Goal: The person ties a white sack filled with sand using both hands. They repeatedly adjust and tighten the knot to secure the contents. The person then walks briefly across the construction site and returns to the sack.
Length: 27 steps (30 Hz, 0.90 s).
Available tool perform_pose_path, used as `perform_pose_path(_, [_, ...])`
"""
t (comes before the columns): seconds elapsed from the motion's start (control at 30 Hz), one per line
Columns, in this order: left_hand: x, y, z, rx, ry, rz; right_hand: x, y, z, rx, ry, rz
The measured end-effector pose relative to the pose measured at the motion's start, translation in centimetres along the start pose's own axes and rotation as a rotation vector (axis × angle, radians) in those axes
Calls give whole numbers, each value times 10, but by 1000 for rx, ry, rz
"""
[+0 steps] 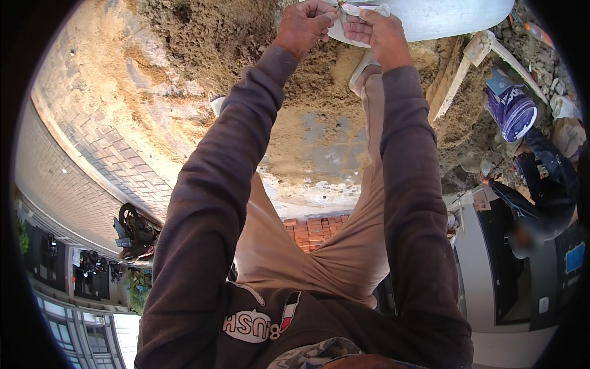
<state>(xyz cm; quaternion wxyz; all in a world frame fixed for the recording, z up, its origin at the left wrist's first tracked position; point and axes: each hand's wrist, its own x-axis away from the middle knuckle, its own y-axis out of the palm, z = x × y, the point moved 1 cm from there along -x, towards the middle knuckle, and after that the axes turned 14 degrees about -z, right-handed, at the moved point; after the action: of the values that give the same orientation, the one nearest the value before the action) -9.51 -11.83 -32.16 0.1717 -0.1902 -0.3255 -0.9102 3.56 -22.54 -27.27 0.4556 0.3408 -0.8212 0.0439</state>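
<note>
Sack (448, 19) lies ahead and rightward, visible length running left to right, nearer the right hand (382, 35) pinching its gathered neck (369, 8), while the left hand (304, 27) meets its tip, hold unclear.

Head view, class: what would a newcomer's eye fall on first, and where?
Probably the bulging white sack at the top edge, with the left hand and right hand at its gathered end. Next, likely, the purple bucket at upper right, then the red bricks seen between the person's legs.
</note>
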Motion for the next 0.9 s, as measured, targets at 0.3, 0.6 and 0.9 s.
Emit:
perform_pose_path(0.3, [2, 11, -7, 35, 120, 95, 16, -12, 4, 264, 182, -146])
perform_pose_path(0.6, [3, 28, -9, 152, 210, 118, 16, 37, 1, 510, -124, -110])
perform_pose_path(0.9, [-1, -9, 33, -49, -131, -93, 13, 37, 6, 384, -200, -252])
